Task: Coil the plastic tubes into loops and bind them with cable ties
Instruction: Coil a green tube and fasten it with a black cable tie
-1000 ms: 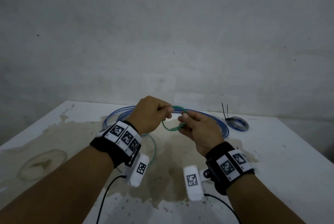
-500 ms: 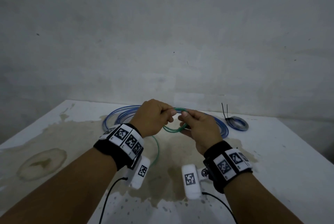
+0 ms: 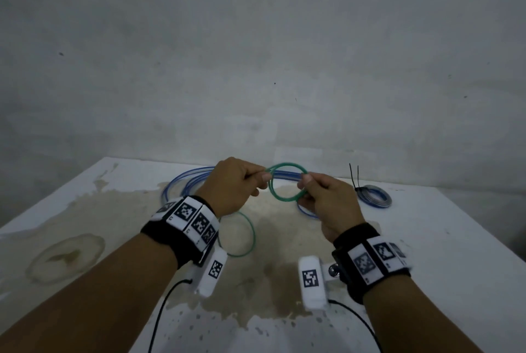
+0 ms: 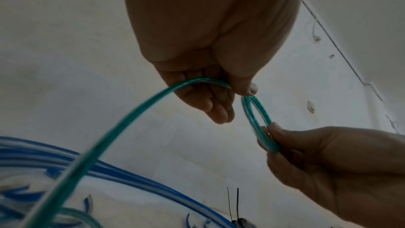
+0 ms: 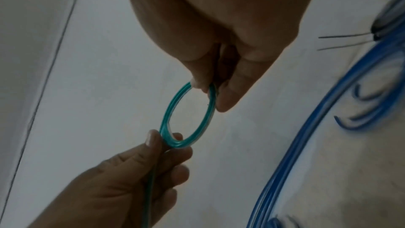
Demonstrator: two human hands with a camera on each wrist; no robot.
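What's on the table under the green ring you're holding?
Under the green ring lies a loose blue tube on the stained table. The hands hide parts of it.

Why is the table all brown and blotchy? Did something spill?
It looks that way. The white table has a big brownish stain under the hands and a ring-shaped mark near its left edge. What made them can't be told. The tubes look fine.
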